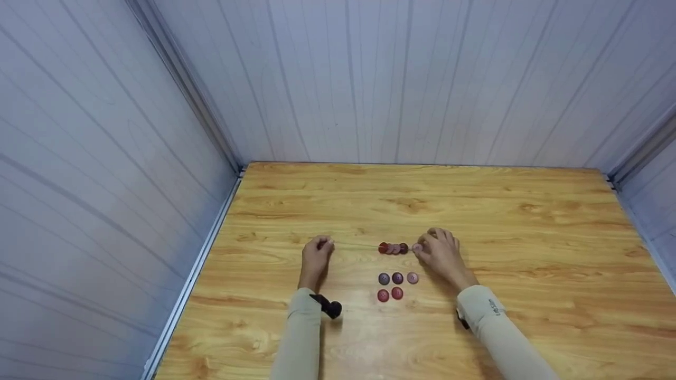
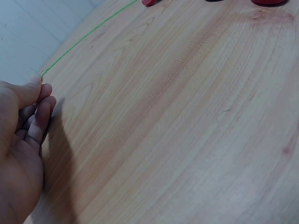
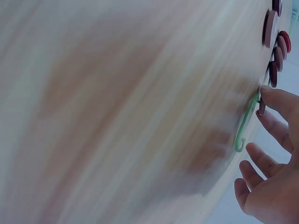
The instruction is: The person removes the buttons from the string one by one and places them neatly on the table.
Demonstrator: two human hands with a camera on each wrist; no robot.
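My left hand (image 1: 316,259) pinches one end of a green string (image 2: 88,35) between thumb and fingertips. The string runs taut to the right through a row of several buttons. A red button (image 1: 383,248) heads this row, two pinkish ones overlap behind it, and a dark red button (image 1: 404,248) follows. Just right of them, my right hand (image 1: 443,256) pinches a pink button (image 1: 417,247) by its edge, between thumb and index finger. In the right wrist view, the green string's loose end (image 3: 241,133) hangs past that button and curls into a hook; the other fingers are spread apart.
Nearer my body, loose buttons lie flat in two rows: a grey one (image 1: 384,278), a dark purple one (image 1: 397,278) and a pink one (image 1: 412,277), with two red buttons (image 1: 383,295) below. The wooden table (image 1: 528,237) meets pale panel walls (image 1: 369,79) behind and at both sides.
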